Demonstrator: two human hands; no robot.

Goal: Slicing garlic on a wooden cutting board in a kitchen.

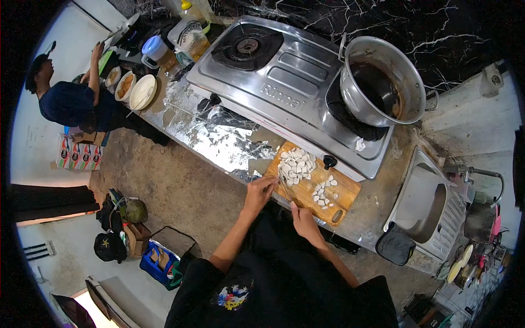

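Observation:
A wooden cutting board (305, 192) lies at the counter's front edge, below the gas stove. My right hand (303, 219) is closed on the handle of a knife (286, 187), whose blade points up and left over the board. My left hand (262, 190) is at the board's left edge, near the blade's tip, its fingers bent together; whether something small is between them cannot be made out. A large pile of white cut pieces (297, 164) covers the board's upper left. Beyond the knife, a smaller scatter of white pieces (324, 192) lies nearer the handle slot.
A two-burner stove (287, 69) carries a big metal pot (381, 82) with dark liquid. A steel sink (426, 209) stands right. Torn foil (213, 139) covers the left counter, near a pale bowl (143, 92) and a pitcher (158, 51). Another person (74, 100) stands far left.

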